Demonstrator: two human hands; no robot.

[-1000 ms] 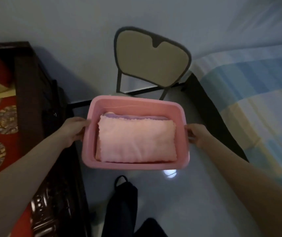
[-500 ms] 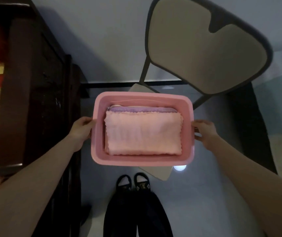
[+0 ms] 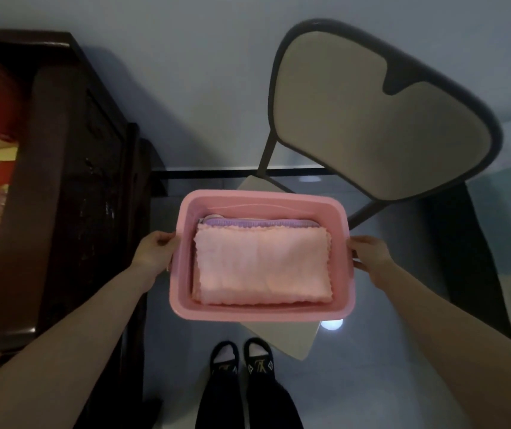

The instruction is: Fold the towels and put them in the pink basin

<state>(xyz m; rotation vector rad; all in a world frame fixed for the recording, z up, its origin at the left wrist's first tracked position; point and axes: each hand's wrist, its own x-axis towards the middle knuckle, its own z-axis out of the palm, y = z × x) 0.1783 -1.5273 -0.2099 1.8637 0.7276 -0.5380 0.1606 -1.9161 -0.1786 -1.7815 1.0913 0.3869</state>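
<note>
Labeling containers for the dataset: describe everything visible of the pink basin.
The pink basin is a rectangular tub, plastic by its look, rounded corners, broad rim. Level over the chair seat; contact there hidden. The left hand and right hand grip its short sides. Inside, a folded pink towel lies on a purple towel.

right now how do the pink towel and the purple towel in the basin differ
The pink towel lies on top and shows its whole upper face; the purple towel lies under it, with only a strip showing along the far edge. The pink towel is pale pink, the purple towel lilac. Both lie flat inside the pink basin, which the left hand and right hand grip at its ends.
</note>
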